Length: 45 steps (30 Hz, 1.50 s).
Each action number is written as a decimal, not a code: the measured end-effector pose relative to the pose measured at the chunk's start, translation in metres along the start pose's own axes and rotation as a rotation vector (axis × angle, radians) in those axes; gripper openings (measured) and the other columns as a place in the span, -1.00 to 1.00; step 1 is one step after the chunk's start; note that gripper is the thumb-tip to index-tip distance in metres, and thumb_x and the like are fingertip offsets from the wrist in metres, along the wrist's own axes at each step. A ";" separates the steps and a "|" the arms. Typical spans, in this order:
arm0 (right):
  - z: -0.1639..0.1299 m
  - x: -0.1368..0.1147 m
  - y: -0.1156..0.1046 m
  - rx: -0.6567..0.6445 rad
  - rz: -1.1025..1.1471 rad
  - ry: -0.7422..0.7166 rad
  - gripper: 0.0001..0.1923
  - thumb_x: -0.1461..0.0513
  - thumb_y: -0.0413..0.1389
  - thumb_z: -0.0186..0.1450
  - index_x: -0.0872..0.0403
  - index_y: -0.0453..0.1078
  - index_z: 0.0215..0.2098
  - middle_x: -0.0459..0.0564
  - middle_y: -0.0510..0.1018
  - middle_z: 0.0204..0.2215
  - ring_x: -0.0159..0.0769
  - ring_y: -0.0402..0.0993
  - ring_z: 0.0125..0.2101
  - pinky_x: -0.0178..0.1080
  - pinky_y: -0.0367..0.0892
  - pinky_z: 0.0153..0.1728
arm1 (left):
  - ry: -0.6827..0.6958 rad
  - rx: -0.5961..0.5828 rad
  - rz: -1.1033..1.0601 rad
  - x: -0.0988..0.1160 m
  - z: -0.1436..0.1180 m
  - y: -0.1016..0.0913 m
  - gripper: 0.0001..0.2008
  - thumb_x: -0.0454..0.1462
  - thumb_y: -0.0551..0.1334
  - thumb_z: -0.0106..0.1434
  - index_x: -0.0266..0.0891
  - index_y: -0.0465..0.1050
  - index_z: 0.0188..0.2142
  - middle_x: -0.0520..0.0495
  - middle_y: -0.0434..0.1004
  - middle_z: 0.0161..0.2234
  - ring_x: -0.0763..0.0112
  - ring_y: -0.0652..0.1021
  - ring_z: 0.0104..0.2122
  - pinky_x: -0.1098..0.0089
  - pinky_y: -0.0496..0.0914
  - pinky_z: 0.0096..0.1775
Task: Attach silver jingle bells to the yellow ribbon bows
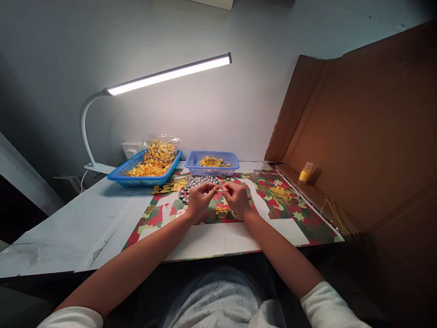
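Observation:
My left hand (202,198) and my right hand (236,197) meet over the middle of the table, both closed in a pinch. Between their fingertips runs a thin yellow cord (219,190). Just below, a small bell with a yellow bow (221,212) is in view; the cord appears to lead down to it, and I cannot tell whether it hangs or rests on the table. Behind my left hand lies a pile of silver bells (201,181), partly hidden by the fingers. Several yellow bows (175,186) are scattered to its left.
A blue basket (145,183) heaped with yellow ribbon pieces stands at the back left. Beside it, a smaller blue basket (212,171) holds more. Loose yellow cords (281,194) lie rightward, near a yellow bottle (306,172) and cardboard wall (368,123). A lit lamp (169,75) hangs overhead.

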State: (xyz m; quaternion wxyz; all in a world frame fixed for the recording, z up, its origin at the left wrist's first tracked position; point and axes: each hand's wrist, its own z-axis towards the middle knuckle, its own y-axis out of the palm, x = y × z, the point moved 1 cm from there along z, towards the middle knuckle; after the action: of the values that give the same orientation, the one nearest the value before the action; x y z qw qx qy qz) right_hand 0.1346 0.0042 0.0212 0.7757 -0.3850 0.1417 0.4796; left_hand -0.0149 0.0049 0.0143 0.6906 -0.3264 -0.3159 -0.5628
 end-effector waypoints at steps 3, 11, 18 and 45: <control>0.000 0.000 0.000 -0.012 0.012 0.001 -0.79 0.22 -0.02 0.23 0.08 0.34 -0.53 -0.14 0.36 -0.64 -0.41 0.21 -0.60 -0.34 0.10 -0.53 | 0.000 -0.013 -0.006 0.002 0.000 0.000 -0.76 -0.11 0.33 0.07 -0.26 0.57 -0.44 -0.06 0.59 -0.49 0.42 0.51 -0.52 0.44 0.39 -0.45; 0.000 -0.002 -0.002 -0.040 0.024 0.017 -0.79 0.21 -0.03 0.25 0.07 0.38 -0.47 -0.13 0.39 -0.61 -0.40 0.24 -0.58 -0.34 0.12 -0.51 | -0.013 -0.038 -0.008 0.001 -0.001 0.000 -0.76 -0.11 0.32 0.08 -0.27 0.54 -0.45 -0.05 0.57 -0.51 0.44 0.49 -0.53 0.45 0.38 -0.46; 0.002 -0.004 -0.001 -0.022 0.152 0.056 -0.81 0.20 -0.01 0.22 0.08 0.35 -0.49 -0.14 0.36 -0.62 -0.42 0.23 -0.59 -0.35 0.13 -0.53 | -0.054 -0.115 -0.038 -0.004 0.001 0.001 -0.75 -0.11 0.32 0.09 -0.27 0.52 -0.42 -0.05 0.56 -0.49 0.44 0.49 -0.52 0.45 0.38 -0.45; 0.004 -0.002 -0.002 -0.018 0.163 0.095 -0.78 0.17 -0.01 0.20 0.09 0.36 -0.51 -0.14 0.36 -0.64 -0.42 0.22 -0.60 -0.35 0.14 -0.54 | 0.266 -0.056 0.245 0.011 0.004 -0.008 -0.85 -0.16 0.30 0.15 -0.17 0.58 -0.42 -0.03 0.54 -0.48 0.42 0.48 -0.47 0.42 0.34 -0.41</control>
State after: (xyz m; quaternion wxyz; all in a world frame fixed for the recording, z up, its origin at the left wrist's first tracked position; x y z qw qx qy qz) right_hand 0.1348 0.0053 0.0256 0.7230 -0.4017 0.2047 0.5235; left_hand -0.0207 0.0004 0.0261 0.7803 -0.3043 -0.1638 -0.5212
